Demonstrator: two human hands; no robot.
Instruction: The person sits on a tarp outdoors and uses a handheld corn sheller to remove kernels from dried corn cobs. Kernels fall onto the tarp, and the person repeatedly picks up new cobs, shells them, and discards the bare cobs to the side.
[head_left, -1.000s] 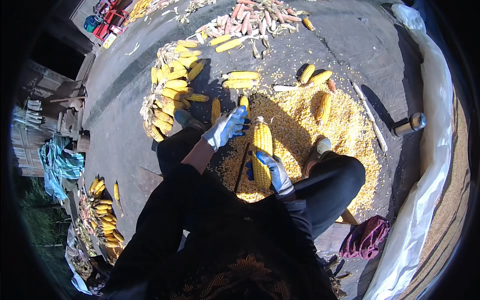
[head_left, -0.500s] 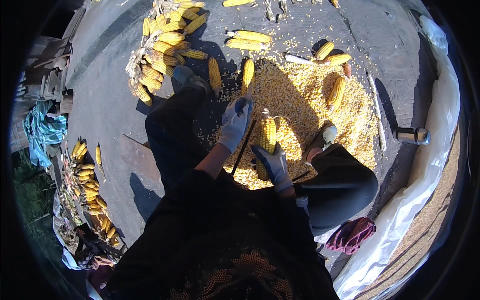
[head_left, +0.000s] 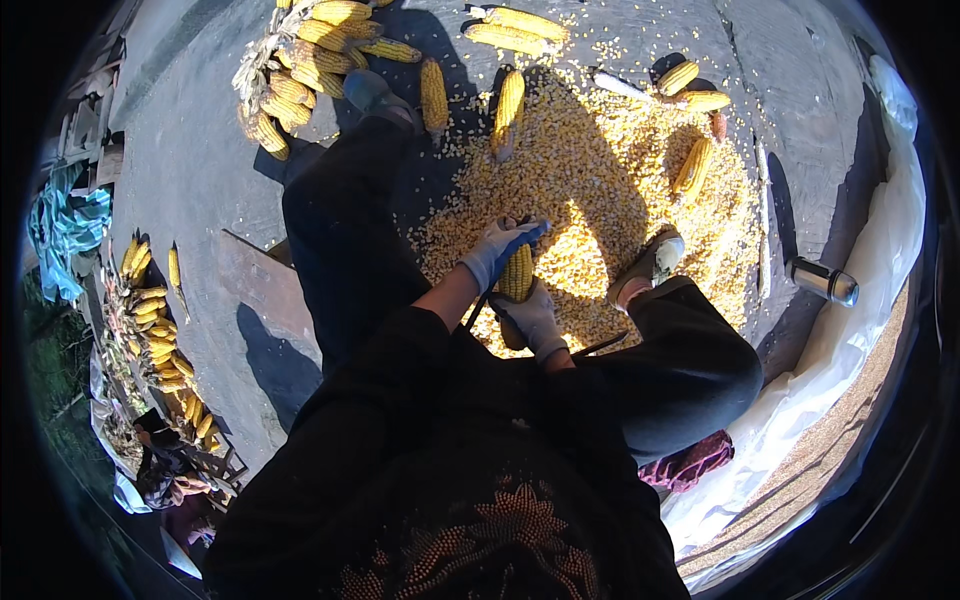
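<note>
Between my knees an ear of corn [head_left: 516, 275] stands tilted upward, yellow with its kernels on. My right hand [head_left: 536, 318], in a white and blue work glove, is closed around its lower part. Over its upper end lies my left hand [head_left: 500, 248], gloved alike, with the fingers bent against the cob; the fingers partly hide the tip. A dark thin bar [head_left: 480, 308] slants beside the ear, its lower end hidden by my clothes. Below and beyond both hands spreads a heap of loose corn kernels [head_left: 590, 170].
Several ears lie around the heap, among them one ear [head_left: 508, 112] just beyond my hands. A bundle of corn ears [head_left: 310, 60] is at the far left, another pile [head_left: 155, 330] at left. At right stand a metal flask [head_left: 825, 281] and white plastic sheeting [head_left: 850, 310].
My left hand has moved down and right from beside the lying ear onto the top of the held ear. My right hand has drawn the held ear slightly nearer and left.
</note>
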